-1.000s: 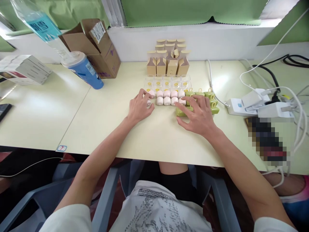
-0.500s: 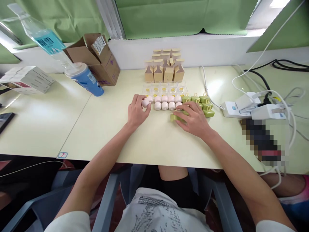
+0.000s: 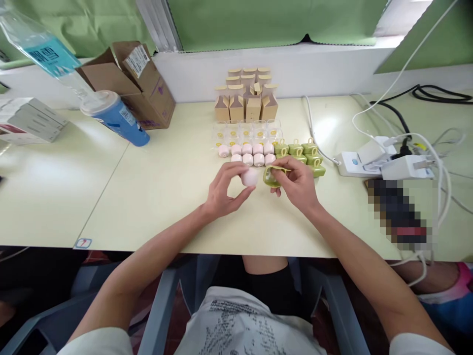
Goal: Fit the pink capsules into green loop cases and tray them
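Note:
Between thumb and fingers, my left hand [image 3: 226,190] grips a small pale pink rounded piece [image 3: 249,177], held over the table. Just right of it, my right hand [image 3: 295,181] pinches a green hollow case [image 3: 272,176], its opening turned toward the pink piece; the two are apart. Behind my hands stand two rows of similar pink pieces [image 3: 247,149]. To their right are several green cases with loops [image 3: 309,148], partly hidden by my right hand. Clear plastic containers [image 3: 246,132] with yellow marks sit behind the pink rows.
Open small cardboard boxes [image 3: 236,108] stand by the wall. A blue cup [image 3: 121,123], a large carton [image 3: 155,98] and white boxes [image 3: 33,121] are at left. A power strip [image 3: 356,167] with cables and a blurred-out phone [image 3: 399,217] lie at right. Another person's leg shows at lower right.
My left hand has brought a pink piece from the row's left end toward me and rightward. The right hand has lifted a green case and turned its opening left.

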Motion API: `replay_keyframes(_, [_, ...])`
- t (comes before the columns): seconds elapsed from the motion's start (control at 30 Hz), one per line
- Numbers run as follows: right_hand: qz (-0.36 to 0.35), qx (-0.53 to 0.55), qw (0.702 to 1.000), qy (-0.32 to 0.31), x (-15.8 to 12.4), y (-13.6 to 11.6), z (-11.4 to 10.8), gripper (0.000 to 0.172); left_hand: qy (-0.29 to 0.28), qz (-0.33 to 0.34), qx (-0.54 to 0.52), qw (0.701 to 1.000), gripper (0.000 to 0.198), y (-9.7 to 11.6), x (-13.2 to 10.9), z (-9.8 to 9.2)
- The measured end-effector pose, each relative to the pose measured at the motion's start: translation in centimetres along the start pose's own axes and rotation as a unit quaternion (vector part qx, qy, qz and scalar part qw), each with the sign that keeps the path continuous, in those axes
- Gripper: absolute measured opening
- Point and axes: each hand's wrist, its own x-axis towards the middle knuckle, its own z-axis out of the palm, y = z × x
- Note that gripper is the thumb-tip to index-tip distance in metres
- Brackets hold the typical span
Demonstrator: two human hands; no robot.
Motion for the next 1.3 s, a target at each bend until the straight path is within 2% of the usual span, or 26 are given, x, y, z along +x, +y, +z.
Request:
replay_keyframes(0.1, [-0.002, -0.017, 0.999, -0.037, 0.2, 0.2, 0.0, 0.034, -0.015, 0.045, -0.001, 0.999, 0.046, 0.4, 0.0, 0.0])
replay_keyframes(0.3, [0.029, 0.000, 0.984, -0.178, 0.3, 0.4, -0.4, 0.045, -0.036, 0.063, 0.019, 0.997, 0.043, -0.1, -0.2, 0.3])
replay_keyframes(0.43, [0.074, 0.061, 0.973, -0.209, 0.0, 0.7, -0.1, 0.049, -0.036, 0.013, 0.034, 0.999, 0.048, -0.1, -0.3, 0.5])
replay_keyframes(0.53, [0.099, 0.083, 0.968, -0.215, -0.2, 1.1, 0.2, 0.060, -0.047, -0.024, -0.001, 0.999, 0.055, -0.2, -0.4, 0.5])
replay_keyframes(0.6, [0.090, 0.083, 0.970, -0.212, -0.2, 1.3, 0.3, 0.064, -0.064, -0.029, -0.034, 0.997, 0.061, -0.3, -0.4, 0.6])
replay_keyframes(0.7, [0.029, 0.063, 0.977, -0.204, -0.3, 1.4, 0.5, 0.050, -0.089, -0.039, -0.070, 0.993, 0.060, -0.3, -0.5, 0.7])
replay_keyframes(0.77, [-0.014, 0.033, 0.979, -0.200, -0.5, 1.6, 0.9, 0.044, -0.085, -0.054, -0.081, 0.992, 0.053, -0.2, -0.7, 0.8])
replay_keyframes(0.87, [-0.050, -0.019, 0.983, -0.176, -0.8, 1.9, 1.6, 0.051, -0.078, -0.109, -0.081, 0.988, 0.045, 0.0, -0.8, 0.7])
replay_keyframes(1.0, [-0.077, -0.088, 0.989, -0.094, -0.8, 2.1, 1.5, 0.044, -0.119, -0.203, -0.131, 0.963, 0.041, -0.1, -0.6, 0.3])
replay_keyframes(1.13, [-0.155, -0.163, 0.973, -0.043, -0.4, 1.4, 0.5, 0.034, -0.119, -0.291, -0.206, 0.927, 0.042, -0.5, -0.3, 0.2])
replay_keyframes(1.2, [-0.194, -0.172, 0.965, -0.037, -0.4, 1.1, 0.3, 0.030, -0.113, -0.307, -0.221, 0.919, 0.042, -0.7, -0.3, 0.2])
replay_keyframes(1.3, [-0.205, -0.117, 0.971, -0.024, -0.5, 1.0, 0.5, 0.032, -0.102, -0.307, -0.251, 0.912, 0.044, -0.9, -0.4, 0.3])
